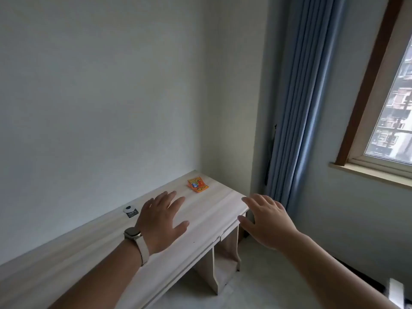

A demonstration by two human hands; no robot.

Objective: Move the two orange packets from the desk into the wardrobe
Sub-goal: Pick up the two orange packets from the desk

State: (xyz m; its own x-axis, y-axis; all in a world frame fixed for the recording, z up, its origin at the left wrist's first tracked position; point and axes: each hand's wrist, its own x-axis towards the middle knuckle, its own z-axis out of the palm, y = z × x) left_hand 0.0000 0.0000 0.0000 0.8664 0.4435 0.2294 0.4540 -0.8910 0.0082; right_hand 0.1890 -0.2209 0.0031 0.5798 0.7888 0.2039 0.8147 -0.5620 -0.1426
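Note:
Orange packets [197,185] lie flat near the far right corner of the pale wooden desk [93,253]; they overlap, so I cannot tell one from two. My left hand [161,221], with a watch on the wrist, hovers over the desk top with fingers spread, short of the packets. My right hand [266,220] is stretched out, fingers apart, past the desk's right front corner. Neither hand holds anything. No wardrobe is in view.
A small round grommet with a dark label [130,211] sits by the wall on the desk. Blue curtains [298,121] hang right of the desk. A window [394,112] with a sill is at far right. Open compartments [225,264] sit under the desk.

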